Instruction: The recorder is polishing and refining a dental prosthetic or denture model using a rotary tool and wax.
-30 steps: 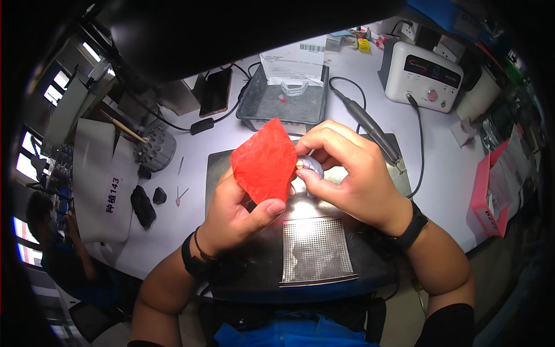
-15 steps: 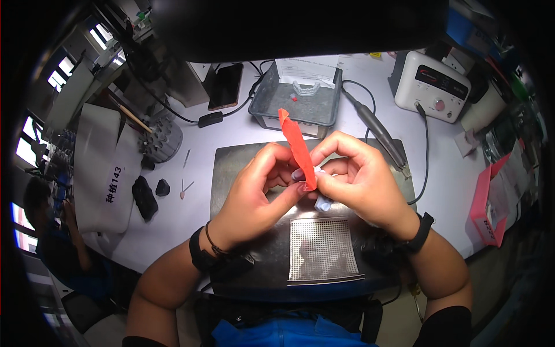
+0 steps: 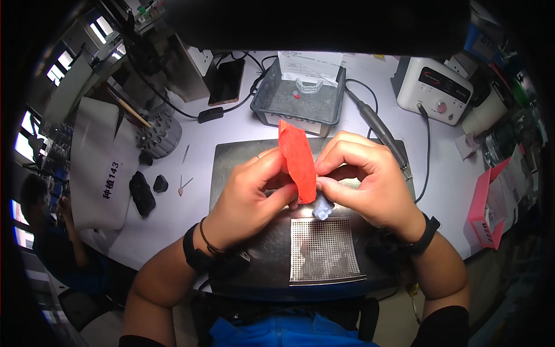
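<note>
A thin red sheet of articulating paper (image 3: 298, 162) stands upright between my hands, its face turned toward me. My left hand (image 3: 248, 188) is closed on its left side, thumb near the lower end. My right hand (image 3: 367, 179) pinches thumb and forefinger together at the paper's right edge; what lies in that pinch is hidden. Just below the fingers, a small bluish-grey piece with a lumpy, tooth-like surface (image 3: 323, 208) shows beside the paper's lower end. The paper and fingers cover its upper part, so which hand supports it is unclear.
Beneath my hands lies a dark metal plate (image 3: 231, 159) with a perforated metal sheet (image 3: 324, 251). Beyond are a grey tray (image 3: 272, 110) holding a pale dental arch (image 3: 309, 85), a corded handpiece (image 3: 376, 124) and a white control unit (image 3: 433, 92). Black lumps (image 3: 142, 194) lie left.
The red paper has turned to show more of its broad face and sits slightly lower. My left hand has shifted a little left, and more of the bluish-grey piece shows.
</note>
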Demonstrator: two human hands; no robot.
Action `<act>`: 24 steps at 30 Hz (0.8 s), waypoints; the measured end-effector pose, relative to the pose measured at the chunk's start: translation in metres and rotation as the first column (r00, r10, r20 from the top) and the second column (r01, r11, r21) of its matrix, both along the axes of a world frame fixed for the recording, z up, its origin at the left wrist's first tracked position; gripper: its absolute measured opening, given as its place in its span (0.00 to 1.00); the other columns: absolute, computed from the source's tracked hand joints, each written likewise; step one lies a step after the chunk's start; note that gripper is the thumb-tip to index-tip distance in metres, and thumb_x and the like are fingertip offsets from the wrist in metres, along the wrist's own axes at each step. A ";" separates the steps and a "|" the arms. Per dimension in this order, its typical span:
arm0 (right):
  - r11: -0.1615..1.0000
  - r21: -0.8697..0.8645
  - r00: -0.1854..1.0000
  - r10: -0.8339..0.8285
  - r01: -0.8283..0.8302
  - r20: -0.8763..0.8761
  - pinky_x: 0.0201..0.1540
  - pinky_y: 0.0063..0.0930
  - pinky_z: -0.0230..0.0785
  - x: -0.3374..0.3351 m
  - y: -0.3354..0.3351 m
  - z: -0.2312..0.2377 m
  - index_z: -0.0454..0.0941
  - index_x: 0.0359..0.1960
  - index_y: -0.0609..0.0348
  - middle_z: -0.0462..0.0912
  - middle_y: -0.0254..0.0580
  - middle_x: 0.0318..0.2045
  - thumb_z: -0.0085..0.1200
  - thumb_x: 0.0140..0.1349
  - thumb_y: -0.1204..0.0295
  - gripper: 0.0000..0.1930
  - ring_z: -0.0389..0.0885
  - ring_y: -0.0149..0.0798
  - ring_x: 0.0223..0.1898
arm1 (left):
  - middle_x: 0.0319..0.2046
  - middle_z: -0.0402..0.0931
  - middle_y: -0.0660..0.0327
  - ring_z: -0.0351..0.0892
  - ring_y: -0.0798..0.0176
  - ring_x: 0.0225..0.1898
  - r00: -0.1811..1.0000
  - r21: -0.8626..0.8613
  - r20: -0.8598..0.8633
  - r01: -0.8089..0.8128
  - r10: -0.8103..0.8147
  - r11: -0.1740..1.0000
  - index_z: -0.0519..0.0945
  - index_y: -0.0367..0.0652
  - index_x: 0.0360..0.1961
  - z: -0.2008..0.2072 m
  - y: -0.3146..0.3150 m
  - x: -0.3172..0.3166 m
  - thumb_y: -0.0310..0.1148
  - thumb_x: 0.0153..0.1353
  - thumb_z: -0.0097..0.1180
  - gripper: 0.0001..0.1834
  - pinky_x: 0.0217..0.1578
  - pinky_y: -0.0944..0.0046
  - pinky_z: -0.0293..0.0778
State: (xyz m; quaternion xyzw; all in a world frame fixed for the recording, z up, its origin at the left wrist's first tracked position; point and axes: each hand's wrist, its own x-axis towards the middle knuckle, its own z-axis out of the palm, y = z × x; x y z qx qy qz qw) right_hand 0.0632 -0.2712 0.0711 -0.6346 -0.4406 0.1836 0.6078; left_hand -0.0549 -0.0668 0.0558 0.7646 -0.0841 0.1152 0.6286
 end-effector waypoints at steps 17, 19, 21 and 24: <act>0.999 0.037 0.995 0.020 -0.024 0.093 0.45 0.27 0.85 0.002 0.001 0.002 0.80 0.34 0.68 0.81 0.42 0.37 0.67 0.60 0.82 0.06 0.87 0.34 0.39 | 0.38 0.83 0.54 0.87 0.65 0.33 0.994 0.225 0.111 -0.042 0.017 0.974 0.81 0.31 0.40 0.011 -0.003 -0.001 0.13 0.61 0.65 0.08 0.35 0.67 0.82; 0.999 0.032 0.994 -0.001 -0.003 0.106 0.47 0.27 0.85 0.006 -0.002 0.001 0.81 0.35 0.67 0.83 0.42 0.39 0.67 0.60 0.83 0.06 0.88 0.33 0.41 | 0.37 0.84 0.55 0.87 0.65 0.34 0.996 0.267 0.090 -0.041 0.018 0.963 0.81 0.32 0.40 0.009 -0.001 0.001 0.16 0.62 0.66 0.07 0.36 0.67 0.82; 0.996 0.085 0.997 -0.014 0.007 0.082 0.51 0.27 0.84 0.010 -0.004 -0.001 0.82 0.37 0.67 0.84 0.42 0.41 0.67 0.60 0.84 0.06 0.88 0.33 0.45 | 0.35 0.84 0.56 0.86 0.64 0.36 0.995 0.341 0.067 -0.096 0.078 0.935 0.81 0.34 0.40 0.006 0.001 0.001 0.23 0.64 0.69 0.08 0.39 0.65 0.79; 0.997 0.067 0.969 -0.015 0.032 -0.248 0.57 0.30 0.81 0.015 -0.007 -0.001 0.83 0.40 0.67 0.84 0.44 0.44 0.63 0.65 0.85 0.05 0.87 0.35 0.49 | 0.34 0.84 0.57 0.84 0.65 0.34 0.974 0.199 -0.191 -0.085 0.124 0.976 0.80 0.34 0.42 -0.001 0.007 0.006 0.23 0.62 0.70 0.11 0.35 0.64 0.77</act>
